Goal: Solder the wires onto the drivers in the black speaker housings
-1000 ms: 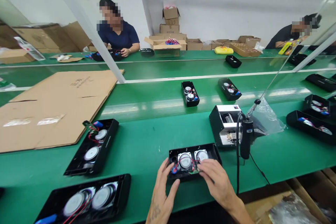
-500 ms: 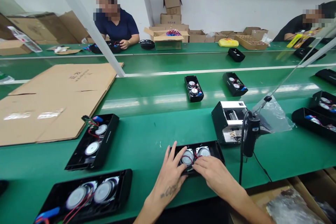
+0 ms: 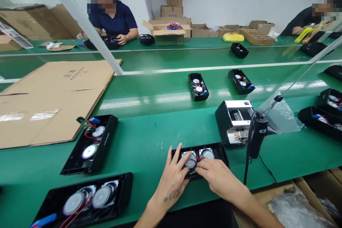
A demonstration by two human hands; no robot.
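A black speaker case (image 3: pixel 221 154) lies on the green bench in front of me, with two round speakers set in it. My left hand (image 3: pixel 175 174) grips its left part, fingers spread over the rim and the index finger and thumb around the left speaker (image 3: pixel 190 162). At the middle of the case, my right hand (image 3: pixel 213 174) is closed in a pinch where the thin red wires (image 3: pixel 198 157) run between the speakers. Its fingers partly cover the wires' ends and the near rim. The right speaker (image 3: pixel 207 153) shows above its knuckles.
Open cases with speakers lie left, one near (image 3: pixel 125 192) and one farther (image 3: pixel 107 146). Right of my hands stand a black-and-silver machine (image 3: pixel 227 123) and a hanging electric screwdriver (image 3: pixel 258 133). Flat cardboard (image 3: pixel 53 96) covers the left. Two co-workers sit across; more cases lie on the belt.
My view has shifted slightly, moving the background. Both hands stay on the same case, with only a tiny shift of the right fingers.
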